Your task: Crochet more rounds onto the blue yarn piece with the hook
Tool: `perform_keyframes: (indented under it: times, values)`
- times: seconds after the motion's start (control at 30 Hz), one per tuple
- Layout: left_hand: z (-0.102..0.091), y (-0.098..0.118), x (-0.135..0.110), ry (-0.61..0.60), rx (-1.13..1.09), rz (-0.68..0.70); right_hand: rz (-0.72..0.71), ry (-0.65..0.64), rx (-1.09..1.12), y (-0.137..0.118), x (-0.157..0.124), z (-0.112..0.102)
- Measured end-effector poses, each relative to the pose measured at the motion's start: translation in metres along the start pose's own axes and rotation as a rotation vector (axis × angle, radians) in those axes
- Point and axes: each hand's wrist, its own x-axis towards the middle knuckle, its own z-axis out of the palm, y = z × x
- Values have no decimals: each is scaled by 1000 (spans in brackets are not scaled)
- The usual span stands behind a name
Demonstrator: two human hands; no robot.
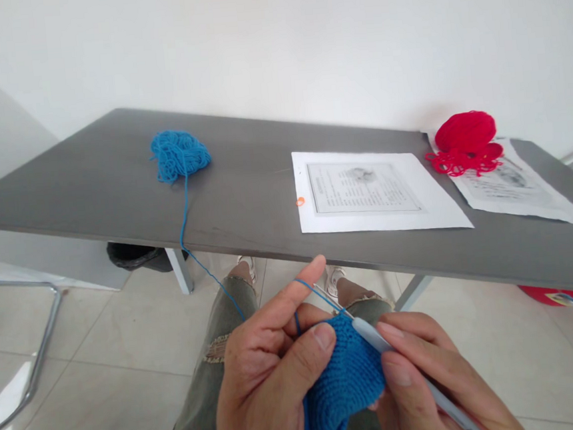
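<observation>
My left hand (267,367) pinches a blue crocheted piece (343,377) between thumb and fingers, with the blue strand looped over its raised index finger. My right hand (431,376) grips a pale grey crochet hook (377,337), its tip set into the top edge of the blue piece. The blue strand (186,217) runs from my left hand up over the table's front edge to a loose ball of blue yarn (179,154) on the grey table (88,185).
A printed sheet (369,191) with a small orange marker (300,201) lies mid-table. A red yarn ball (465,139) rests on another sheet (519,188) at the right. Under the table sit a black bin (132,255) and a red object (564,296). A metal chair frame (37,344) stands left.
</observation>
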Motion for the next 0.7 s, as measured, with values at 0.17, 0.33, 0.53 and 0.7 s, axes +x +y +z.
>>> perform_keyframes:
  times: [0.17,0.33,0.53,0.7]
  values:
    - [-1,0,0,-9,9,33,-17,-37,34,2,0,-2]
    - [0,-4,-1,11,34,88,17,-69,73,6,0,-6]
    - [2,-10,-1,19,163,227,36,-34,123,8,1,-3]
    - [4,-9,1,25,230,303,50,-38,131,8,0,-4]
